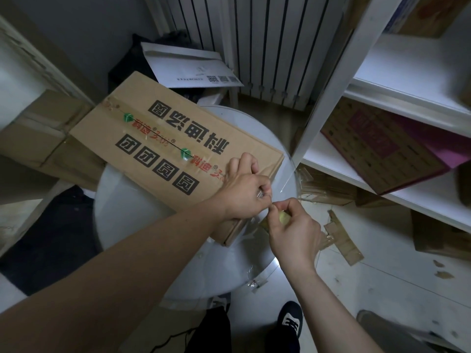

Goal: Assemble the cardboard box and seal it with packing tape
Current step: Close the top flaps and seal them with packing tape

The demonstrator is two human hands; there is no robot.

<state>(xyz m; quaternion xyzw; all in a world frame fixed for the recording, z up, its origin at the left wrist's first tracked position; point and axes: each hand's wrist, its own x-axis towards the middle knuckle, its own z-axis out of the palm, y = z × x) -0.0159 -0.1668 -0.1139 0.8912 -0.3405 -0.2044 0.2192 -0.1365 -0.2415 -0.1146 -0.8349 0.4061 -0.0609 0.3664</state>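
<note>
The cardboard box (175, 149) lies flat on the round table (122, 200). The left hand (244, 192) rests on its near corner, fingers curled; whether they hold anything cannot be told. Just beside, the right hand (293, 230) grips a yellowish object (283, 217).

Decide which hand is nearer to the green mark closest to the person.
Left. The left hand rests on the cardboard box just beside that green mark; the right hand is farther, off the box's near corner.
</note>
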